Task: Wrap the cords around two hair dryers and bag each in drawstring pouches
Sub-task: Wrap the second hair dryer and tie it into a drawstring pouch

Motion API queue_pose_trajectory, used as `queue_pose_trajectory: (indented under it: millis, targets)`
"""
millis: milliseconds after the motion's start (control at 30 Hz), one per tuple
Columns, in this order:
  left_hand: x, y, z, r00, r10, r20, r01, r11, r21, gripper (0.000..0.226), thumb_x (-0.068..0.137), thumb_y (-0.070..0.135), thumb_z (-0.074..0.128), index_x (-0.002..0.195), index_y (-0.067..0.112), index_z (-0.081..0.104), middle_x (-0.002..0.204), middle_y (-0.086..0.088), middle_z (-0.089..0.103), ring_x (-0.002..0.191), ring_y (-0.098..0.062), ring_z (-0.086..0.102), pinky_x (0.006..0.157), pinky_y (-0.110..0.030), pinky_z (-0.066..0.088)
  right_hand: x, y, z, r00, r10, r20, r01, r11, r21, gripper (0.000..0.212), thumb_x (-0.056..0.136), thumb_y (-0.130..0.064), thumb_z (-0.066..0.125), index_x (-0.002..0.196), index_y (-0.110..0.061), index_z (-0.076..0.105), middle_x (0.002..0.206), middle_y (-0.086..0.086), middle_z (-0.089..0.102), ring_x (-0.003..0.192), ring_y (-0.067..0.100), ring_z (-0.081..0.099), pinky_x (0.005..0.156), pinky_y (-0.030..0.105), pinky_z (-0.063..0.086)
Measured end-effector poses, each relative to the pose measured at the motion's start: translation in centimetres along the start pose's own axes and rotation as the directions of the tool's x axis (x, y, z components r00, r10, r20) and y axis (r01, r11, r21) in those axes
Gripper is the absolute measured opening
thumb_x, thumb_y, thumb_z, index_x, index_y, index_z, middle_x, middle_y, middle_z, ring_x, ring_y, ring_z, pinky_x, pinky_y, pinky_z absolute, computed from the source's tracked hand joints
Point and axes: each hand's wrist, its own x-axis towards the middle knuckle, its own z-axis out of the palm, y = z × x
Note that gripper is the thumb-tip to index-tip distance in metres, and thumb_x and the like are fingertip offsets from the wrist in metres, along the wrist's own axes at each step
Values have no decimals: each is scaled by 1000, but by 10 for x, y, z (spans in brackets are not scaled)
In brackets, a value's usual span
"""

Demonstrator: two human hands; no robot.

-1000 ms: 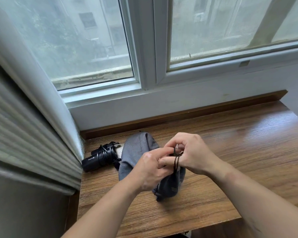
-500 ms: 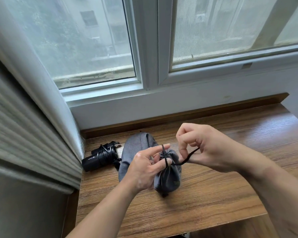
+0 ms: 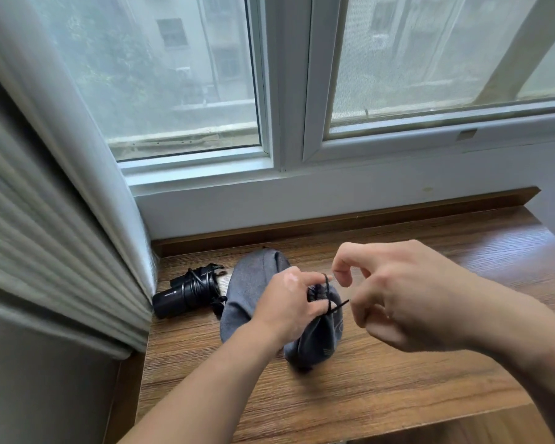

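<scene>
Pinching the cinched neck of the grey drawstring pouch on the worktop, the left hand grips it. The right hand curls beside the black drawstring – whether it holds anything is unclear. A cord-wrapped hair dryer lies further left.

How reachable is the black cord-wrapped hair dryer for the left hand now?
Probably yes, once freed: left hand pinches the black drawstring on the filled grey pouch. The black hair dryer lies just left, only a flat grey fabric pouch between.
</scene>
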Motion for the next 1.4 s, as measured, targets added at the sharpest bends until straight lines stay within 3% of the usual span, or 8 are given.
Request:
queue_pose_trajectory:
  millis: [267,400,567,767,900,1133,1300,1400]
  targets:
    - [2,-2,-7,968,24,251,24,982,-187,59,72,36,93,127,33,72,96,12,52,101,-11,64,96,-26,54,10,55,75,953,262,-151,-285,946,-157,7,72,-30,75,65,-33,75,103,-8,60,84,13,54,38,23,39]
    - [-2,-8,-5,982,11,188,58,933,-355,56,76,20,92,128,22,72,94,9,53,89,4,64,86,-7,50,18,40,124,755,541,-372,-517,839,171,14,75,-41,83,75,-28,78,93,-6,59,78,13,56,53,27,51]
    - [-6,-22,-1,996,-63,56,82,882,-465,53,76,16,91,124,31,75,94,-4,52,81,-4,67,84,-30,59,33,19,145,528,832,-171,-528,479,701,21,65,-51,88,75,-37,75,86,-12,59,78,0,59,69,14,42]
    - [-10,-24,-5,1000,4,-2,-5,889,-458,48,74,27,88,114,49,72,89,5,43,61,4,46,61,-17,41,43,13,149,659,752,28,-339,264,903,54,43,-77,83,67,-30,73,82,-1,70,70,17,69,68,48,59]
    - [-12,-23,-12,986,127,108,-76,919,-386,39,74,35,87,111,42,76,90,0,46,77,-7,49,75,-38,53,48,17,143,706,708,-17,-407,425,809,44,48,-61,83,59,-24,61,67,-8,60,56,3,52,56,25,43]
    - [-4,-22,-25,973,184,137,-179,983,-47,23,91,30,74,113,30,66,84,11,45,71,4,47,66,-10,32,44,32,126,859,508,-62,-408,753,517,8,74,-29,73,70,-29,66,87,-16,55,76,-1,52,71,9,36]
    - [-14,-29,-32,978,98,186,-39,954,-297,18,102,25,62,85,19,59,66,11,44,54,-2,37,55,-16,33,31,38,121,912,407,-59,-317,787,529,10,87,-34,76,85,-25,80,96,-21,65,89,-2,63,80,10,46]
    - [-19,-32,-30,963,-112,247,253,695,-673,34,108,19,49,74,22,46,67,4,36,51,-7,32,47,-19,25,20,39,131,867,498,-6,-313,555,771,9,88,-27,77,80,-25,80,98,-16,71,92,6,69,82,26,55]
